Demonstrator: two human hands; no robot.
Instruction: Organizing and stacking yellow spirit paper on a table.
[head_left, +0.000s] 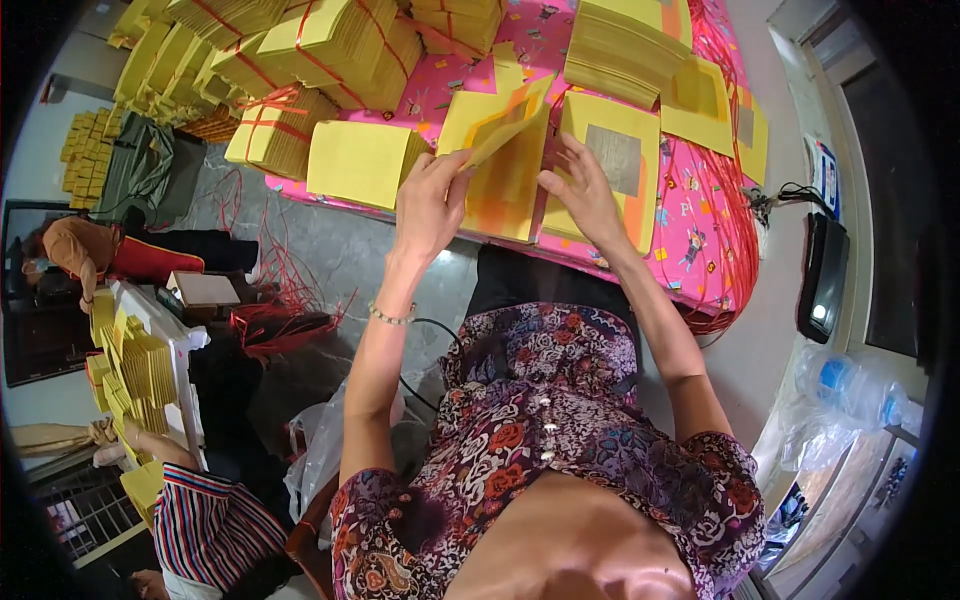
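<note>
My left hand pinches the near left edge of a yellow sheet of joss paper, which stands tilted up and slightly bent. Beneath it lies a stack of joss paper with orange print on its top. My right hand is open, thumb and fingers apart, over the left side of a second stack. That stack's top sheet carries a grey metallic square inside an orange border. Whether the right fingertips touch the paper, I cannot tell.
Plain yellow blocks and bundles tied with red string crowd the pink patterned table. Red strings hang over its right edge. At left, a person in stripes and another in brown are beside a paper-laden table.
</note>
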